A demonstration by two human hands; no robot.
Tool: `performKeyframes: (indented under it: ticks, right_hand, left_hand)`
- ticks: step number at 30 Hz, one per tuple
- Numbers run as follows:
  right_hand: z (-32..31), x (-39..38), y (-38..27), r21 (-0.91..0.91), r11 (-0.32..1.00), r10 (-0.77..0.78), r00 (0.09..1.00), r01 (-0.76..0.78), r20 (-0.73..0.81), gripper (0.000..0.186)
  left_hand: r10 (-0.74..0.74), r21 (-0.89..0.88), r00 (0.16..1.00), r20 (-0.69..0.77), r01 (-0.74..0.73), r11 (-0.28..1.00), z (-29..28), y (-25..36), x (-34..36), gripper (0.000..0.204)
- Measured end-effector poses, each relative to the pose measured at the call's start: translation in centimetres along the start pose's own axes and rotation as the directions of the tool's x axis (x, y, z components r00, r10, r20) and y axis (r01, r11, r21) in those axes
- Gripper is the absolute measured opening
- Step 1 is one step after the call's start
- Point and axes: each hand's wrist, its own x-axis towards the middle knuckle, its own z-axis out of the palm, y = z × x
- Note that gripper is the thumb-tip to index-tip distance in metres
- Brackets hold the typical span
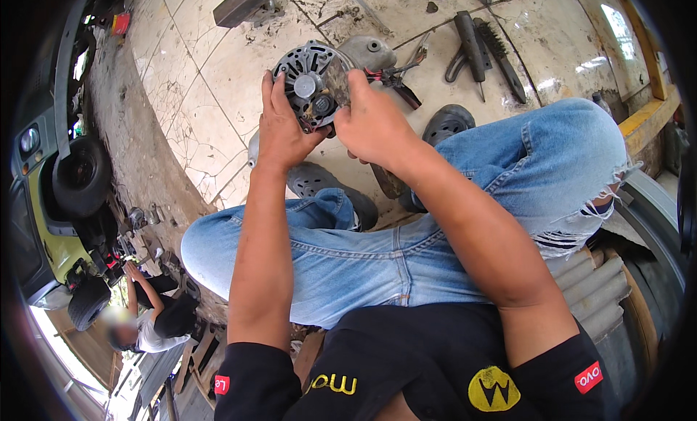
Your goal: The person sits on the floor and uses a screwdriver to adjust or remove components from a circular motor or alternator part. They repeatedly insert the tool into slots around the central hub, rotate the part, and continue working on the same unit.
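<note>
A round, silver-grey alternator (308, 84) with slotted vents is held up above the tiled floor, its slotted end facing me. My left hand (285, 131) grips its left and lower rim, fingers spread along the edge and thumb near the bottom. My right hand (372, 120) is closed at its right side, thumb and index finger pointing at the housing. A flat, dirty piece shows by these fingertips, and a brown flat length (388, 180) shows below the hand. Whether they are one tool is hidden by the hand.
A grey metal housing (369, 53) and wires with connectors (399, 76) lie behind the alternator. Farther right are a dark-handled pointed tool (470, 47) and a wire brush (501, 58). A metal bar (247, 3) lies at the back. Another person (156, 319) sits by a vehicle (51, 225) at left.
</note>
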Motion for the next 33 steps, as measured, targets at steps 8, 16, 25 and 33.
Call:
performKeyframes:
  ticks: [8,16,25,33]
  right_hand:
    - [0.5,0.3,-0.2,-0.095,0.990,-0.115,0.987,0.105,-0.113,0.042]
    - [0.2,0.8,-1.7,-0.111,0.993,-0.050,0.998,0.046,-0.030,0.042]
    - [1.0,1.3,-1.1,-0.082,0.994,-0.073,0.995,0.068,-0.071,0.036]
    - [1.8,1.3,-1.0,-0.085,0.993,-0.094,0.990,0.085,-0.108,0.032]
  left_hand:
    - [-0.296,0.083,0.951,0.084,0.289,0.954,0.2,2.8,0.1,0.125]
    - [-0.354,-0.067,0.928,0.114,0.362,0.930,0.1,3.3,-0.1,0.124]
    - [-0.345,-0.106,0.931,0.119,0.357,0.928,0.0,3.6,-0.1,0.117]
    - [-0.338,-0.113,0.932,0.129,0.353,0.929,-0.1,3.7,-0.1,0.111]
